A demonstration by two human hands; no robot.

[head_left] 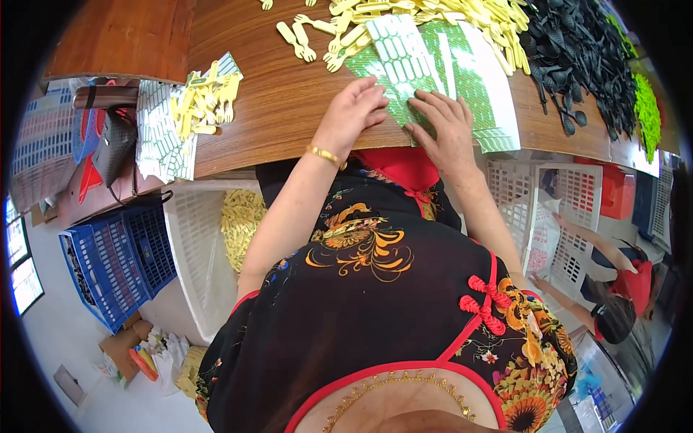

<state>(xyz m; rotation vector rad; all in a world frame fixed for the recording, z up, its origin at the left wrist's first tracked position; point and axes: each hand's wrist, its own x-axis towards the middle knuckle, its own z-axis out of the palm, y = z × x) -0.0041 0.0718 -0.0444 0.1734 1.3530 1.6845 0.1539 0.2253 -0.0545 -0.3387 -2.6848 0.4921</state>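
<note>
A sheet of white oval stickers on green backing (398, 49) lies on the brown table in front of me. It overlaps a larger green sheet (487, 94) with a white margin. My left hand (349, 115) hovers at the left edge of the sheets, fingers loosely bent and slightly apart, with nothing visible in them. My right hand (446, 131) rests over the green sheet with its fingers spread, the fingertips near the lower end of the sticker sheet. Just beyond the sheets is a heap of pale yellow plastic forks (440, 10), with a few loose forks (296, 40) to its left.
Black plastic spoons (570, 54) and bright green pieces (646, 108) are piled at the right. More yellow forks (209, 101) lie on sticker sheets (160, 141) at the left. Below stand a white crate (191, 245) and blue crates (115, 260). Another person (628, 289) works at right.
</note>
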